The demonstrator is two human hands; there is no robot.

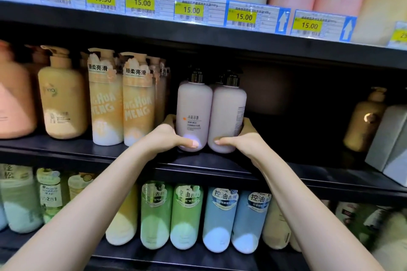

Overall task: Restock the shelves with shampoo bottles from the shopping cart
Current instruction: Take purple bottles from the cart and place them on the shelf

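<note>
Two pale pink shampoo bottles with black pump tops stand side by side on the middle shelf point(211, 158). My left hand point(167, 136) grips the base of the left bottle point(193, 108), thumb across its front. My right hand point(240, 138) grips the base of the right bottle point(228, 114) the same way. A third black pump top shows just behind them. The shopping cart is out of view.
Orange and cream bottles point(105, 99) crowd the shelf left of the pink pair. To their right lies a dark gap, then a tan pump bottle point(365, 121) and a grey box point(389, 143). Green and blue bottles point(220, 218) fill the shelf below; price tags point(191, 10) line the shelf above.
</note>
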